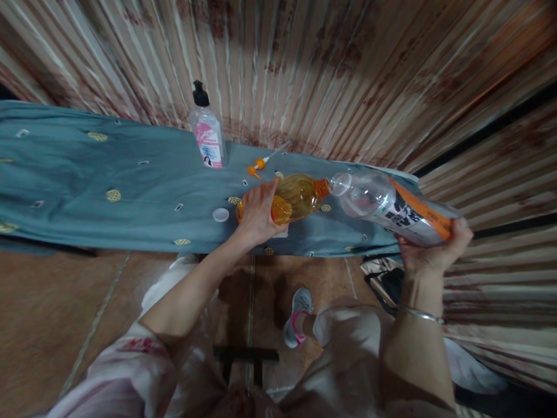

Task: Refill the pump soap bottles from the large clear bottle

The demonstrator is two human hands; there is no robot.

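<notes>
My left hand [260,216] is wrapped round the lower part of a see-through orange bottle [300,196], tilted with its neck toward the right. Liquid shows inside it. In my right hand [435,247] is a large clear plastic bottle [374,197] with an orange and black label, tipped so its mouth meets the orange bottle's neck. Whether liquid passes between them I cannot tell. An orange pump top [257,166] with a thin clear tube lies behind the orange bottle. A white cap [221,215] rests left of my left hand.
A clear pump bottle [209,139] with a black top and pink label stands at the back of the narrow, teal-covered table [143,191]. A pleated curtain [278,75] hangs behind. Below are a dark stool [246,354] and a bag [385,278].
</notes>
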